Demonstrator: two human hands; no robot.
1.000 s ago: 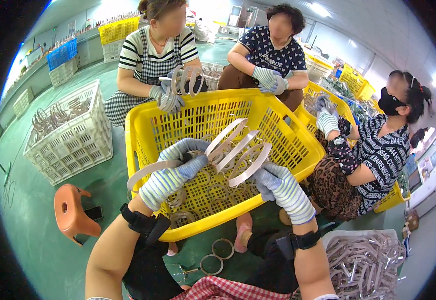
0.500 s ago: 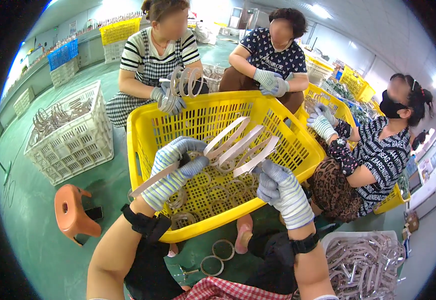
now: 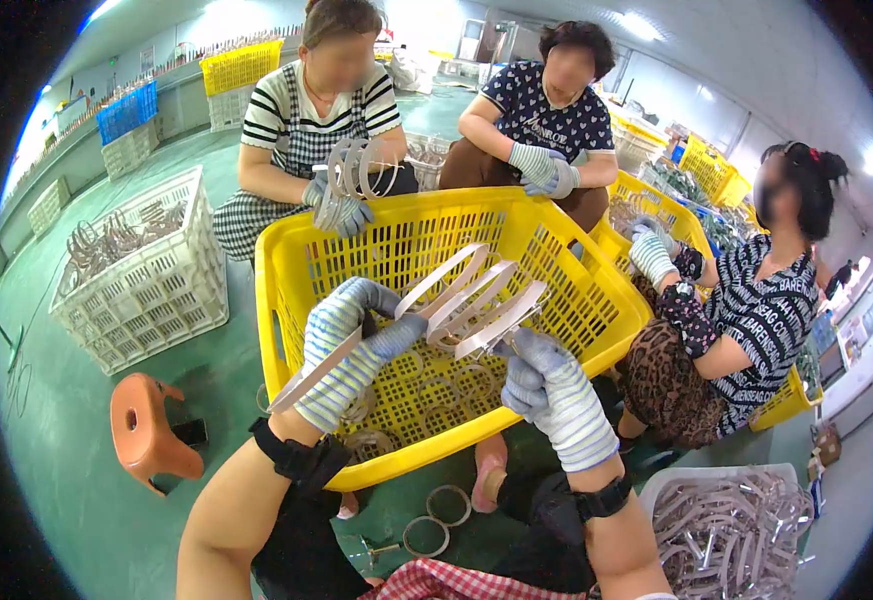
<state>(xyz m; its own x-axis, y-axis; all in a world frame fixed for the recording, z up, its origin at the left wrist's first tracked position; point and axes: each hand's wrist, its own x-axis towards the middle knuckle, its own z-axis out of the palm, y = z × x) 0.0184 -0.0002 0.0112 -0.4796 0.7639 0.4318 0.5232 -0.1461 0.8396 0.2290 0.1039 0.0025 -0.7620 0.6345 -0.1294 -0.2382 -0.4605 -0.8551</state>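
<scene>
The metal bands (image 3: 471, 300) are held in a loose, slanting row of hoops over the yellow basket (image 3: 271, 270), between the person's two gloved hands; holding them there probably lets anything that slips drop among the loose rings (image 3: 368, 440) lying on the basket's floor; the left hand (image 3: 361, 345) is curled, its thumb and fingertips pressed together on the near left edge of the row, seemingly to carry the weight and keep the hoops from sliding apart; one more band lies across that hand toward the wrist, perhaps parked there so that the fingers need not let go; the right hand (image 3: 546, 385) has its fingers folded in and its thumb brought against them, pinching the end of the rightmost band, which looks like a light, precise hold rather than a supporting one; exactly how the fingertips meet the metal is too small to tell; across the basket a co-worker's gloved hand (image 3: 341, 215) grips a similar set of hoops (image 3: 351, 165) at the rim; a tub (image 3: 648, 487) heaped with bands stands by the person's right forearm, probably for easy reach
</scene>
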